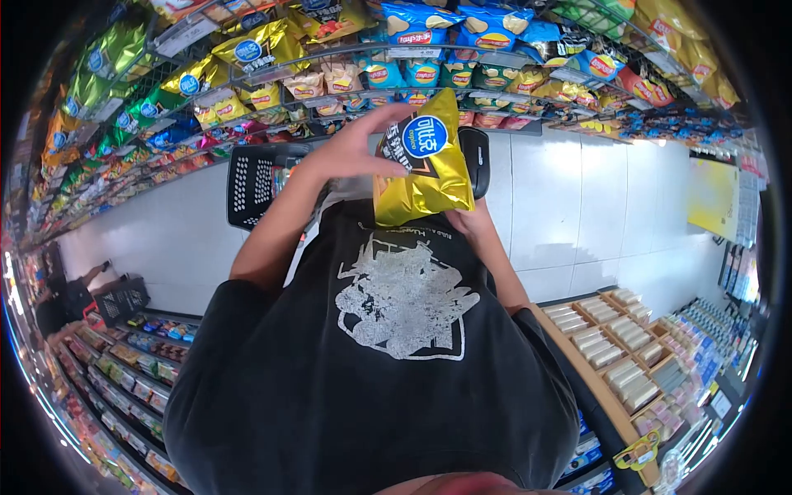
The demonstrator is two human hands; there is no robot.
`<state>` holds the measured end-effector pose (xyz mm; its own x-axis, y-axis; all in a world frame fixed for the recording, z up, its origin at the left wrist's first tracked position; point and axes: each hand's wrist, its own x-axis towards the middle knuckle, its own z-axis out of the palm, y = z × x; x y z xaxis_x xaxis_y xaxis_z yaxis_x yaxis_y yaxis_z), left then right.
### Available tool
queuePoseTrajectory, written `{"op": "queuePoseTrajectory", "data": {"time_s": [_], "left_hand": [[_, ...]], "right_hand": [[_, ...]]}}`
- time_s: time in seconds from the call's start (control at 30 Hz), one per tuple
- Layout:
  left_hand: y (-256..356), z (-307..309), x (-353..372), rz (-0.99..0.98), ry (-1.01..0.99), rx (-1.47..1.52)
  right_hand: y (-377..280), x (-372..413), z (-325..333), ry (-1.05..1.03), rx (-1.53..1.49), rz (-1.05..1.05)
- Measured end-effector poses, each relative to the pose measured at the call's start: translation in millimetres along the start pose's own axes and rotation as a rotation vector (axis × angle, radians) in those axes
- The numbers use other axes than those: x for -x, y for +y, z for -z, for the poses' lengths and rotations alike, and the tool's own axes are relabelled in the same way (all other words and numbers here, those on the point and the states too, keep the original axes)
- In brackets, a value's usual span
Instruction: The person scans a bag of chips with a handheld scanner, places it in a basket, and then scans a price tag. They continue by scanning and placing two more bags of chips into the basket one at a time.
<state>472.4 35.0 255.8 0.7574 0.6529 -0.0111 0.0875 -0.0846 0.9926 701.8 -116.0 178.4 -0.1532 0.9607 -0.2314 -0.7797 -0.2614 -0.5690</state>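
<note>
A shiny gold chip bag with a blue oval logo is held up in front of my chest, tilted. My left hand curves around its left side, thumb on the printed front and fingers near the upper edge. At the bag's lower right corner is my right hand, closed on it, with most of its fingers hidden behind the bag. Just past the bag's right edge shows a black rounded object, partly covered.
Shelves of chip bags curve across the far side. A black perforated basket stands left of the bag, on the pale tiled floor. A wooden display rack is at right; at far left are a person and another black basket.
</note>
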Motion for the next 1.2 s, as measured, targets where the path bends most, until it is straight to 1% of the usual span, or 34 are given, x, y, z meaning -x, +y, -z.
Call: {"op": "queuePoseTrajectory", "data": {"time_s": [0.07, 0.1, 0.2, 0.23, 0.33, 0.37, 0.47, 0.5, 0.6, 0.63, 0.77, 0.87, 0.9, 1.0, 1.03, 1.07, 1.13, 1.2], "left_hand": [[-8, 6, -3, 0.153, -0.163, 0.261], [-5, 11, -7, 0.205, -0.253, 0.199], [-3, 21, -11, 0.363, -0.332, 0.18], [2, 24, -8, 0.405, -0.31, 0.154], [14, 31, 12, 0.311, -0.156, 0.221], [9, 35, 22, 0.316, -0.085, 0.233], [-8, 51, 50, 0.302, -0.043, 0.342], [-7, 54, 58, 0.332, -0.02, 0.305], [-26, 51, 75, 0.384, 0.002, 0.377], [-30, 47, 77, 0.365, 0.037, 0.422], [-29, 38, 77, 0.266, 0.233, 0.416], [-37, 31, 68, 0.202, 0.489, 0.03], [-19, 29, 62, 0.145, 0.55, -0.047], [-32, 42, 49, 0.031, 0.721, -0.326], [-18, 47, 38, -0.197, 0.818, -0.312], [-20, 60, 35, -0.236, 0.78, -0.828], [-23, 78, 12, -0.382, 0.849, -0.404], [-17, 97, 4, -0.485, 0.783, -0.69]], "right_hand": [[-3, -1, -9, -0.055, 0.033, 0.006], [-3, -3, -11, -0.056, 0.055, 0.015], [-6, -6, -19, 0.074, 0.133, 0.024], [-8, -5, -20, 0.116, 0.187, 0.035], [-10, -2, -3, 0.175, 0.484, 0.038], [-10, -3, 4, 0.127, 0.498, 0.047], [-24, -9, -24, -0.004, 0.364, 0.079], [-24, -8, -21, 0.01, 0.382, 0.088], [-27, -6, -18, 0.045, 0.418, 0.1], [-28, -6, -18, 0.053, 0.425, 0.106], [-27, -11, -17, 0.06, 0.465, 0.121], [-21, -12, -9, 0.049, 0.51, 0.092], [-21, -13, -10, 0.042, 0.525, 0.078], [-20, -13, -16, 0.028, 0.594, 0.1], [-18, -13, -14, 0.037, 0.599, 0.096], [-16, -13, -11, 0.047, 0.604, 0.091], [-14, -9, -10, 0.065, 0.608, 0.081], [-15, -9, -15, 0.077, 0.605, 0.083]]}}
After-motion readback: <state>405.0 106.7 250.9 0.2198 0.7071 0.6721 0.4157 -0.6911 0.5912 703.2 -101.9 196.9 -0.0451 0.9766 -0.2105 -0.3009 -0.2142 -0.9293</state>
